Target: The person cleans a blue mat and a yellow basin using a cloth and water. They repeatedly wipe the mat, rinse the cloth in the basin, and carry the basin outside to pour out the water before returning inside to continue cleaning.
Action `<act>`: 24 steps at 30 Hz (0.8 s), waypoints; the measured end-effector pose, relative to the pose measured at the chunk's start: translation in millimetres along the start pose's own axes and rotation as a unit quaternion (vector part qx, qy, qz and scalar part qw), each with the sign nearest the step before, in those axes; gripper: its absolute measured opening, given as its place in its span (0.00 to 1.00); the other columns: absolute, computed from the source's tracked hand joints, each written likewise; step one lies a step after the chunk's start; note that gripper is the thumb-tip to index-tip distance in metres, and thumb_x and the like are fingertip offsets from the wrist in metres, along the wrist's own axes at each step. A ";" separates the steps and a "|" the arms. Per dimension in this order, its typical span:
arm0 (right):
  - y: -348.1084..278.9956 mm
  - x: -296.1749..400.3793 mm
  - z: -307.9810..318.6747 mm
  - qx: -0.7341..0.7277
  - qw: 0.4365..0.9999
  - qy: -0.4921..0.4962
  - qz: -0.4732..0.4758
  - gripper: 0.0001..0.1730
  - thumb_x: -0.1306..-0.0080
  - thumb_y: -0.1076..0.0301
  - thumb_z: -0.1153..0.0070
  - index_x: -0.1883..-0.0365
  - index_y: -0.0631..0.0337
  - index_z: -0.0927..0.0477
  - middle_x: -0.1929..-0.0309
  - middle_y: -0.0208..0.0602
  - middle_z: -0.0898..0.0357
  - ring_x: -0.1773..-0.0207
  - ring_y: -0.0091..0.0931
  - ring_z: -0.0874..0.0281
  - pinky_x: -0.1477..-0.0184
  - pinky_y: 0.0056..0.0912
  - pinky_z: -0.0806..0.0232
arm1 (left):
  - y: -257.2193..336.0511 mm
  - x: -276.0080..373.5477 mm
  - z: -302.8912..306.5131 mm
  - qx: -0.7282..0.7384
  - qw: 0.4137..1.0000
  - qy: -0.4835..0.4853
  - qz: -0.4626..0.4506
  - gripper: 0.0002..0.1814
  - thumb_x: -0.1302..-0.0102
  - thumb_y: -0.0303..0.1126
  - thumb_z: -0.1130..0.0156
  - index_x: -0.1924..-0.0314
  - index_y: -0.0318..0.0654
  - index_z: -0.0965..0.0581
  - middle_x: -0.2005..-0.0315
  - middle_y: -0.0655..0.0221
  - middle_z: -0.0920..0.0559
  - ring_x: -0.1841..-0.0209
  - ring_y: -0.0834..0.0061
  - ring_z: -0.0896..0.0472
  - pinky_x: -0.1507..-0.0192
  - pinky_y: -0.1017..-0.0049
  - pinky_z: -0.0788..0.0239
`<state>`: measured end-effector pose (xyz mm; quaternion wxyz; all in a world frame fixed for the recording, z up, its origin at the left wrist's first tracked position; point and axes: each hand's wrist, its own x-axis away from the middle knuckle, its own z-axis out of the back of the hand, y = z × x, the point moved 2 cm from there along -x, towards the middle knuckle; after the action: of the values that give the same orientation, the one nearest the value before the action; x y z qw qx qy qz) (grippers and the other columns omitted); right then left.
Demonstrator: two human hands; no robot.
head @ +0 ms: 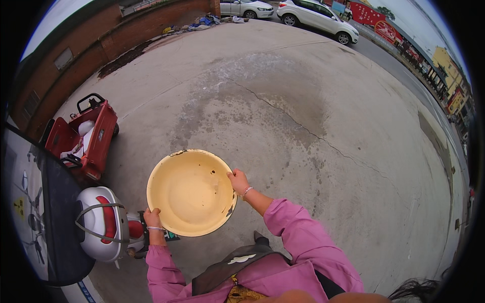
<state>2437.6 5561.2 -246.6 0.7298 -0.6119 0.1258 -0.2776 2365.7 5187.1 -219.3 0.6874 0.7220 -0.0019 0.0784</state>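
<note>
A wide yellow enamel basin (189, 189) is held out in front of me, its inside facing up towards the camera. Chipped dark spots mark its rim and inner wall, and no contents show in it. My left hand (152, 218) grips the lower left rim, thumb on top. On the right side of the rim, my right hand (238, 181) holds on in the same way. The fingers of both hands are mostly hidden behind the basin. Beyond it, a large wet patch (265, 102) spreads over the concrete ground (363, 204), with scattered splashes nearer to me.
Close on my left stands a scooter with a silver rear box (100, 242). Past it is a red cargo tricycle (99, 140) with things in its bed. A brick wall (87, 49) runs along the far left, with rubbish (202, 23) at its end. White cars (314, 17) line the road.
</note>
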 end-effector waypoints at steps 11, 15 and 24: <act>-54.0 -89.2 68.6 0.073 0.986 -0.099 0.115 0.15 0.38 0.63 0.50 0.77 0.67 0.30 0.82 0.38 0.31 0.78 0.24 0.37 0.73 0.32 0.39 | -67.7 78.2 -97.4 0.199 0.968 0.136 0.075 0.11 0.49 0.18 0.48 0.63 0.29 0.25 0.70 0.63 0.20 0.71 0.72 0.21 0.67 0.75 0.28; -38.3 -85.1 46.1 0.054 0.982 -0.121 0.138 0.15 0.36 0.64 0.51 0.78 0.65 0.31 0.82 0.28 0.33 0.78 0.17 0.40 0.76 0.25 0.42 | -60.9 86.8 -76.6 0.175 0.969 0.165 0.051 0.11 0.49 0.18 0.49 0.64 0.28 0.25 0.70 0.63 0.20 0.72 0.73 0.21 0.68 0.75 0.27; 72.9 -14.3 62.2 0.185 0.961 -0.170 0.111 0.13 0.38 0.65 0.53 0.73 0.69 0.30 0.75 0.53 0.27 0.71 0.46 0.29 0.66 0.44 0.37 | -63.4 186.2 -54.8 0.077 0.969 0.214 0.095 0.09 0.51 0.17 0.50 0.68 0.28 0.26 0.72 0.62 0.20 0.74 0.73 0.21 0.70 0.76 0.28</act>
<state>2476.9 5627.5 -305.4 0.8672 -0.4865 0.0129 -0.1054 2550.6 5264.6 -258.3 0.6033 0.7360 0.0830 0.2956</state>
